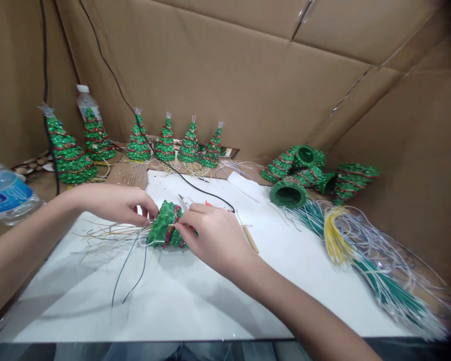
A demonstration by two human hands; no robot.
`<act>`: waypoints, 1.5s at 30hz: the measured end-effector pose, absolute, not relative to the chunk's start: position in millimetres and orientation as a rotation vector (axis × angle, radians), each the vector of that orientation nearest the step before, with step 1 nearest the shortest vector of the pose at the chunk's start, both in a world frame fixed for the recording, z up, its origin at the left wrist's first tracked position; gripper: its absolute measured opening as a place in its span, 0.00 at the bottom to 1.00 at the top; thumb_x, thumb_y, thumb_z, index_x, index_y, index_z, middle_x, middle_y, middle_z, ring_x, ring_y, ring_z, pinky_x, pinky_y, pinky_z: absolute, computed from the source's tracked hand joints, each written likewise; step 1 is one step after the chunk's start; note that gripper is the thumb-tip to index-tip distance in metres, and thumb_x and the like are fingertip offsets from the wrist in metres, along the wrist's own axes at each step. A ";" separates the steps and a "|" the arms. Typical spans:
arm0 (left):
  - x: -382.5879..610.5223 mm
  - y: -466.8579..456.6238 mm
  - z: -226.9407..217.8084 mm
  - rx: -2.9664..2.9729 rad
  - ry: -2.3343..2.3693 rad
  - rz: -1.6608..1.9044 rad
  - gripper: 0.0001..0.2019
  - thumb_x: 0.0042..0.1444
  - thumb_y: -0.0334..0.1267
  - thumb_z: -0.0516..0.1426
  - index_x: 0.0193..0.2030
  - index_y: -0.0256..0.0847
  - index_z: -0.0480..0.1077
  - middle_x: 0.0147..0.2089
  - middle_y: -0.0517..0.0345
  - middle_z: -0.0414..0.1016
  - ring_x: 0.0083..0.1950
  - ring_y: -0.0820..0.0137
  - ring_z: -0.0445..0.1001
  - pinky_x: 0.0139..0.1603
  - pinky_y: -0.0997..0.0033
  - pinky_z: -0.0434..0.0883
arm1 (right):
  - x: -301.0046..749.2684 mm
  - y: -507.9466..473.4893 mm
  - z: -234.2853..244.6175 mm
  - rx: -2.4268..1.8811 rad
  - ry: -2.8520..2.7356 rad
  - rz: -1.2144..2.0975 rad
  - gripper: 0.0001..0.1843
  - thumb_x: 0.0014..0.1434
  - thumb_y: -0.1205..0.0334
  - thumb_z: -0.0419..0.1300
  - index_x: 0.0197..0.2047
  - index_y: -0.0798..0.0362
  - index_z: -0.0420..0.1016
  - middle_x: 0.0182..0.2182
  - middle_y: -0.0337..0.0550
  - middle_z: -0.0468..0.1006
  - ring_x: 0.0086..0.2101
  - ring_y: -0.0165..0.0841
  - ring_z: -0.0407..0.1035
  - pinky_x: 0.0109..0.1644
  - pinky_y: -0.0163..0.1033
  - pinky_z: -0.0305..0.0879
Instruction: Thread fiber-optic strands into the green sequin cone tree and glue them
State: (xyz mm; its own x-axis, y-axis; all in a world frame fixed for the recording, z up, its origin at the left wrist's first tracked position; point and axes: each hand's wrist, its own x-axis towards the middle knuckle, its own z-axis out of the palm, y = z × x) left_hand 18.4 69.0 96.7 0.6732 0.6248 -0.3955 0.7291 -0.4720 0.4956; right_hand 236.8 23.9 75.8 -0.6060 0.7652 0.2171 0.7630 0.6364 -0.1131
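A small green glittery tree (165, 228) with red trim lies on its side on the white sheet (195, 301), thin wires trailing from its base to the left. My left hand (116, 203) pinches the wires at the tree's base. My right hand (214, 235) grips the tree's body from the right, fingers pinched together on it.
Several finished trees (165, 143) stand in a row at the back. A heap of hollow tree cones (304, 173) lies at right, beside a wire bundle (364, 255). Water bottles sit at left (3, 195) and back left (87, 103). Cardboard walls surround the table. A wooden-handled tool (250, 239) lies by my right hand.
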 end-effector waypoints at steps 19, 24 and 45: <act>12.8 95.9 67.4 2.028 0.712 -0.105 0.10 0.57 0.40 0.53 0.29 0.37 0.68 0.27 0.63 0.61 0.30 0.74 0.59 0.33 0.77 0.61 | 254.1 12.1 75.1 -1.357 -2.513 0.198 0.09 0.61 0.67 0.53 0.36 0.53 0.75 0.35 0.43 0.79 0.35 0.33 0.72 0.35 0.35 0.58; 17.1 90.9 71.8 2.014 0.749 -0.097 0.06 0.52 0.37 0.55 0.32 0.37 0.68 0.26 0.63 0.61 0.29 0.74 0.59 0.31 0.76 0.60 | 246.2 11.1 72.9 -1.368 -2.535 0.037 0.10 0.62 0.67 0.53 0.35 0.53 0.76 0.33 0.43 0.79 0.35 0.34 0.72 0.32 0.36 0.54; 6.6 93.2 76.2 2.375 1.040 -0.022 0.10 0.50 0.40 0.56 0.32 0.38 0.77 0.29 0.59 0.69 0.28 0.74 0.61 0.28 0.74 0.57 | 279.2 10.3 57.4 -1.291 -2.221 0.140 0.10 0.56 0.60 0.60 0.41 0.52 0.75 0.36 0.43 0.78 0.37 0.36 0.71 0.37 0.38 0.64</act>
